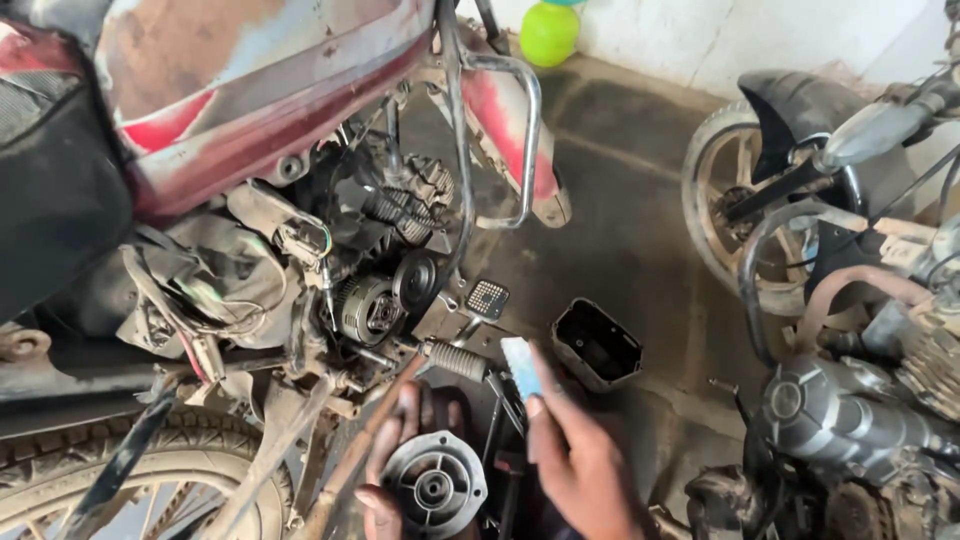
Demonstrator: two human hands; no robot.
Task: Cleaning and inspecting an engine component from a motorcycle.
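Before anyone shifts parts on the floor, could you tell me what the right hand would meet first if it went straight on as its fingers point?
Probably the footpeg: the right hand, pinching a pale blue piece, points up-left at it. Depth is unclear.

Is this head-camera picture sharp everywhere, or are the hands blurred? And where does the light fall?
Head view: the right hand with its pale blue piece looks slightly motion-blurred; the left hand holding the round metal cover is crisper. The wall at top is bright, almost washed out, while the engine sits in dim shadow.

Round grey metal engine cover (434,487), ribbed inside, face up, low beside motorcycle; small pale-blue flat piece (520,367), tilted upright above it
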